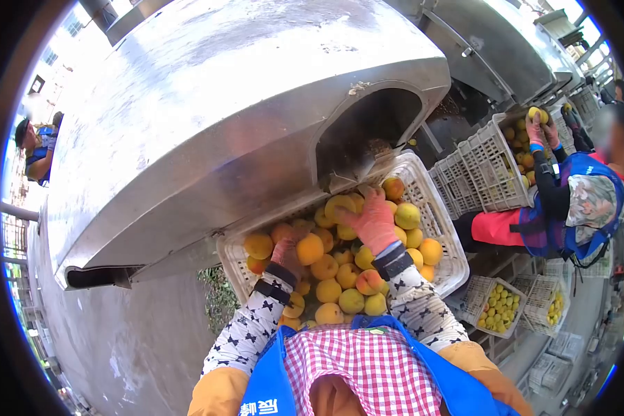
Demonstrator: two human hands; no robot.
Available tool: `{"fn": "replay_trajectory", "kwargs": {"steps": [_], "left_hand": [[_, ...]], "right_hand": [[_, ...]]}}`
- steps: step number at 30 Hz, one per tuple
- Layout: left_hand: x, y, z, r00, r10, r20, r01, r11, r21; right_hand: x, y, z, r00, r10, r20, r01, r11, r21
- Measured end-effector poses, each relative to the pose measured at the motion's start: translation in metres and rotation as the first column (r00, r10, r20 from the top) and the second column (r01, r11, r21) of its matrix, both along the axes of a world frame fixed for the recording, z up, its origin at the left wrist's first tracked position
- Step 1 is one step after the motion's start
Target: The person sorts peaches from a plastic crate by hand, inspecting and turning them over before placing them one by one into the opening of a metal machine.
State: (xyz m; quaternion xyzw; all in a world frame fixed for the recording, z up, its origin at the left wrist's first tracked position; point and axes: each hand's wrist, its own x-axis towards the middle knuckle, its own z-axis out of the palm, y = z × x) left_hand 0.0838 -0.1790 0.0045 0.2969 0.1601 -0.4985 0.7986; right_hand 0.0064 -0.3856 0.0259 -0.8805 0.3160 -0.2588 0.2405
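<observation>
A white plastic crate full of yellow and red-blushed peaches stands in front of me. My left hand, in a pinkish glove, reaches down among the fruit on the crate's left side, against an orange peach. Its fingertips are blurred and partly lost among the peaches. Toward the far side of the crate, my gloved right hand lies over the fruit with thumb and fingers spread, touching a yellow peach. Dark bands circle both wrists over patterned sleeves.
A large metal machine housing rises beyond the crate, its dark opening facing the fruit. At right, a co-worker holds a peach over another crate. Lower right are smaller fruit crates. Another person stands far left.
</observation>
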Motion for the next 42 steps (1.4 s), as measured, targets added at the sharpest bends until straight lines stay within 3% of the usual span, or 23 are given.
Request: {"fn": "replay_trajectory", "kwargs": {"steps": [3, 5, 6, 7, 8, 9, 10, 12, 13, 15, 16, 18, 21, 22, 23, 24, 25, 27, 32, 34, 35, 38, 42], "left_hand": [[-0.008, -0.018, -0.017, 0.929, -0.198, 0.314, 0.1, 0.948, 0.303], [-0.003, -0.018, -0.012, 0.798, -0.291, 0.528, 0.165, 0.948, 0.272], [-0.006, -0.014, -0.005, 0.623, -0.361, 0.694, 0.247, 0.932, 0.264], [-0.003, -0.016, -0.002, 0.627, -0.36, 0.691, 0.245, 0.933, 0.263], [0.001, -0.017, 0.002, 0.783, -0.458, 0.421, 0.354, 0.885, 0.303], [0.004, -0.018, 0.004, 0.847, -0.519, 0.114, 0.468, 0.83, 0.302], [0.005, -0.018, -0.003, 0.847, -0.519, 0.117, 0.468, 0.831, 0.301], [0.006, -0.02, -0.027, 0.865, -0.455, 0.213, 0.387, 0.873, 0.296], [0.004, -0.011, -0.03, 0.868, -0.45, 0.21, 0.382, 0.875, 0.297], [0.007, 0.002, -0.019, 0.361, -0.554, 0.75, 0.218, 0.832, 0.51], [0.006, 0.005, -0.003, 0.358, -0.553, 0.752, 0.219, 0.833, 0.508], [-0.001, 0.002, 0.086, 0.934, -0.181, 0.308, 0.273, 0.918, -0.288], [0.002, -0.009, 0.082, 0.887, -0.394, 0.24, 0.413, 0.91, -0.03], [-0.005, -0.023, 0.078, 0.887, -0.355, 0.294, 0.405, 0.905, -0.129], [-0.007, -0.028, 0.082, 0.618, -0.258, 0.742, 0.36, 0.933, 0.025], [-0.009, -0.031, 0.092, 0.157, -0.172, 0.973, 0.236, 0.963, 0.132], [-0.005, -0.034, 0.103, 0.158, -0.165, 0.974, 0.226, 0.966, 0.127], [0.002, -0.041, 0.135, 0.848, -0.363, 0.387, 0.415, 0.908, -0.058], [0.011, -0.051, 0.129, 0.925, -0.172, 0.339, 0.259, 0.938, -0.231], [0.005, -0.052, 0.078, 0.969, 0.119, 0.216, -0.08, 0.98, -0.181], [0.003, -0.048, 0.088, 0.991, 0.093, -0.098, -0.11, 0.976, -0.188], [-0.003, -0.025, 0.056, 0.981, 0.154, -0.12, -0.167, 0.979, -0.114], [-0.006, -0.021, 0.076, 0.957, 0.193, -0.218, -0.223, 0.967, -0.122]], "right_hand": [[0.01, 0.012, -0.019, 0.944, 0.142, -0.298, -0.155, 0.988, -0.022], [0.01, -0.006, -0.017, 0.973, 0.186, -0.134, -0.096, 0.863, 0.496], [0.002, -0.006, -0.016, 0.973, 0.185, -0.138, -0.092, 0.861, 0.501], [-0.006, -0.007, -0.013, 0.966, 0.253, -0.055, -0.189, 0.834, 0.519], [-0.016, -0.004, -0.01, 0.948, 0.316, 0.028, -0.282, 0.798, 0.533], [-0.014, 0.004, -0.034, 0.892, 0.427, -0.148, -0.42, 0.904, 0.078], [-0.019, -0.002, -0.053, 0.893, 0.427, -0.146, -0.42, 0.904, 0.075], [-0.014, 0.004, 0.015, 0.895, 0.426, -0.129, -0.125, 0.519, 0.845], [-0.016, 0.006, 0.017, 0.893, 0.432, -0.13, -0.126, 0.517, 0.847], [-0.02, 0.008, 0.026, 0.79, 0.612, 0.049, -0.53, 0.64, 0.556], [-0.026, 0.008, 0.036, 0.791, 0.61, 0.049, -0.53, 0.642, 0.554], [-0.041, 0.012, 0.077, 0.876, 0.22, 0.428, -0.481, 0.377, 0.791], [-0.044, 0.027, 0.105, 0.822, 0.052, 0.567, -0.545, 0.359, 0.758], [-0.043, 0.025, 0.087, 0.841, 0.155, 0.519, -0.518, 0.51, 0.687], [-0.042, 0.024, 0.099, 0.839, 0.229, 0.493, -0.528, 0.556, 0.641], [-0.044, 0.022, 0.116, 0.839, 0.299, 0.455, -0.537, 0.598, 0.595], [-0.045, 0.014, 0.127, 0.835, 0.31, 0.454, -0.543, 0.596, 0.592], [-0.046, -0.006, 0.148, 0.82, 0.566, 0.09, -0.571, 0.795, 0.205], [-0.016, -0.021, 0.158, 0.857, 0.494, 0.146, -0.5, 0.866, 0.007], [0.014, -0.016, 0.139, 0.97, 0.149, 0.192, -0.159, 0.987, 0.035], [0.026, -0.017, 0.122, 0.984, 0.12, 0.135, -0.113, 0.992, -0.058], [0.035, -0.014, 0.099, 0.998, 0.062, -0.016, -0.064, 0.95, -0.306], [0.071, -0.004, 0.13, 0.975, 0.006, -0.222, 0.011, 0.997, 0.071]]}}
